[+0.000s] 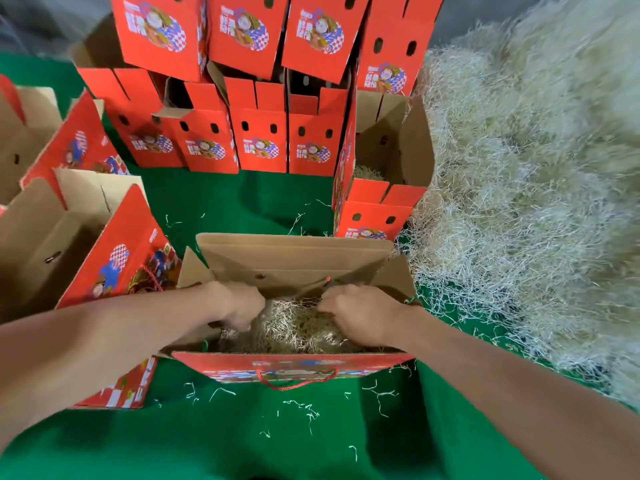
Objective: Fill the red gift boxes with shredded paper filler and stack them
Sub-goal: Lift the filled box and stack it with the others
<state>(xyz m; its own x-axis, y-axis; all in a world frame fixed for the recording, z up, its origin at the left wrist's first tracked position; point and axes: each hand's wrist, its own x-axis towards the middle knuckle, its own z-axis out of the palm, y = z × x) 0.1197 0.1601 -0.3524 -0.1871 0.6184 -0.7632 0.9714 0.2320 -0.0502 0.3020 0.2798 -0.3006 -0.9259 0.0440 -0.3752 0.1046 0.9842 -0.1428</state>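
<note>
The open box (294, 367) stands on the green cloth (242, 438) right in front of the person, its flaps up and its red cord handle (298, 384) hanging on the near wall; shredded paper (294, 327) fills it close to the rim; the right hand (360, 315) is in the box at the right side, fingers curled down into the paper and clutching it; the left hand (242, 306) is sunk in at the left side, its fingertips buried and blurred, so its grip cannot be told; loose strands lie scattered on the cloth; a big heap of paper (519, 174) rises at the right; more open boxes (114, 258) stand at the left; stacked boxes (259, 140) stand behind in two tiers.
</note>
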